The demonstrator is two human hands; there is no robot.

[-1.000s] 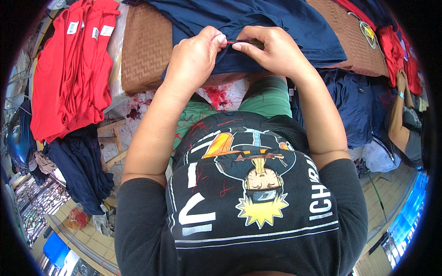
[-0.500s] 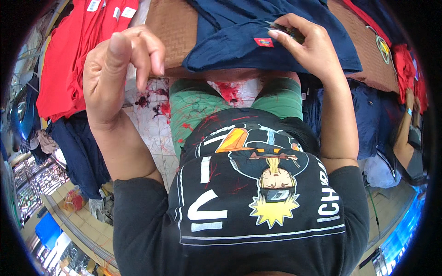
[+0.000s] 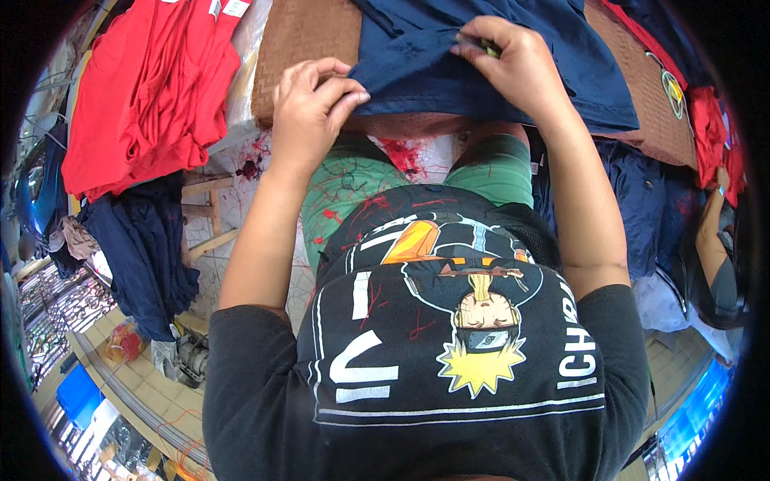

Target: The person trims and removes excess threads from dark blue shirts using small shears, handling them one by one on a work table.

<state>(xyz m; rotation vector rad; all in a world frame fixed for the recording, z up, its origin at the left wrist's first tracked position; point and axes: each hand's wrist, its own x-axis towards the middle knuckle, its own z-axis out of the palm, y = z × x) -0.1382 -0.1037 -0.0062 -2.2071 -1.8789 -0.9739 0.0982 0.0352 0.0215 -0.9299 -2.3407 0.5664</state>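
A navy blue garment (image 3: 425, 76) lies over a brown woven-patterned surface (image 3: 301, 40) in front of my knees. At its left edge my left hand (image 3: 309, 108) is closed, with thumb and fingertips pinching the cloth. My right hand (image 3: 517, 68) is curled at the raised fold of the same garment, its fingertips against the fabric. Tucked in that hand is a pair of small thread snips (image 3: 488, 48), mostly hidden by the fingers; only a dark and yellow-green bit shows.
Red garments (image 3: 152, 104) are piled on the left, with navy cloth (image 3: 140, 256) hanging below. More navy cloth (image 3: 634, 200) hangs at the right. Another person's arm (image 3: 710, 232) reaches toward red cloth (image 3: 706, 120) at far right. Red scraps (image 3: 405, 156) litter the floor between my legs.
My left hand has come down and right from the air onto the garment's edge and pinched it. My right hand has shifted slightly left, and the red label patch no longer shows.
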